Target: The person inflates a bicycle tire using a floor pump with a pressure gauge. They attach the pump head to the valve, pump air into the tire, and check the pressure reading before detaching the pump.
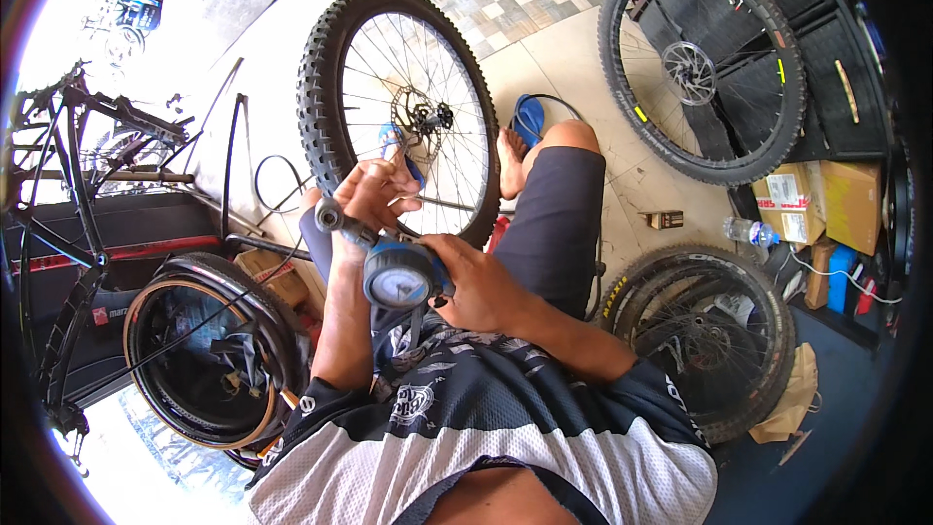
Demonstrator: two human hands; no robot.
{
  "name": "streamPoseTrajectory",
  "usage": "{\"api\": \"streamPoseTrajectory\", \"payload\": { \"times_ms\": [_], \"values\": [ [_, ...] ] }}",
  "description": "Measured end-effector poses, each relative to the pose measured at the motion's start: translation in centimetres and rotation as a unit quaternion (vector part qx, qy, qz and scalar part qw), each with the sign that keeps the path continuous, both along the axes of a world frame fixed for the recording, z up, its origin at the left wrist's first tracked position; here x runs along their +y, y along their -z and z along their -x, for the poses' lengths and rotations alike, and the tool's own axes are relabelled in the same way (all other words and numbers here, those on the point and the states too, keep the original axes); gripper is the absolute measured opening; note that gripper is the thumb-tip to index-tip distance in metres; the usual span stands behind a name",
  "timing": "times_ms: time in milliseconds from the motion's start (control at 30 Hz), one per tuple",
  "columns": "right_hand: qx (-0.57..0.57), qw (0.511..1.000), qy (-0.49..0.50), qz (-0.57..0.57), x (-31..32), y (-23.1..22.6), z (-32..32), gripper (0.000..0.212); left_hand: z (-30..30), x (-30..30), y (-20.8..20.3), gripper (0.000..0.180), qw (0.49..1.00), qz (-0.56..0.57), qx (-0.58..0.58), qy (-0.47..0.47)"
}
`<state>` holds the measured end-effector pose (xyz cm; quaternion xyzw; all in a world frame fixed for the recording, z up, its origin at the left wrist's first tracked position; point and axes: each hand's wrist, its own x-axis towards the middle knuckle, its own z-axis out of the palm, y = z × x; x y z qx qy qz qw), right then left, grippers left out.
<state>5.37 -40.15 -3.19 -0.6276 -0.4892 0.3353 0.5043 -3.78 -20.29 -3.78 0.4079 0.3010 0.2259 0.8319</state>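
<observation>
My right hand (pixel 481 282) is wrapped round a tire inflator (pixel 397 275) with a round dial and a dark blue rim, held in front of my chest. A metal piece (pixel 335 217) sticks out from its left end, beside my left wrist. My left hand (pixel 377 196) is at the near-left side of a knobby bicycle wheel (pixel 324 117), by the inner edge of the rim. Its fingers are curled together, and what they hold, if anything, is hidden. The wheel stands upright between my legs, with a brake disc (pixel 421 117) at its hub.
Another wheel (pixel 612 63) leans on black cabinets at the far right. More wheels (pixel 777 331) lie near right, beside cardboard boxes (pixel 850 204) and a plastic bottle (pixel 750 231). A bike frame (pixel 73 175) and tires (pixel 146 331) are at left. Blue slippers (pixel 528 120) are at my feet.
</observation>
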Motion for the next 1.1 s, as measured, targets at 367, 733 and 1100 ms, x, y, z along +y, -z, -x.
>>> {"api": "streamPoseTrajectory", "payload": {
  "times_ms": [367,733,1100],
  "values": [
    [0.139,0.988,0.028,0.068,2.4,0.8,-5.2,0.048,5.2,7.7,-2.1,0.041,0.869,-0.373,0.160,-0.283],
    [-0.198,0.945,0.254,0.048,14.3,-4.6,-18.7,0.046,-10.2,1.7,-0.4,0.094,0.901,-0.402,0.142,0.084],
    [-0.384,0.816,0.389,0.187,11.0,-3.1,-31.6,0.062,-15.0,21.1,27.8,0.042,0.902,-0.243,0.341,0.108]
  ]
}}
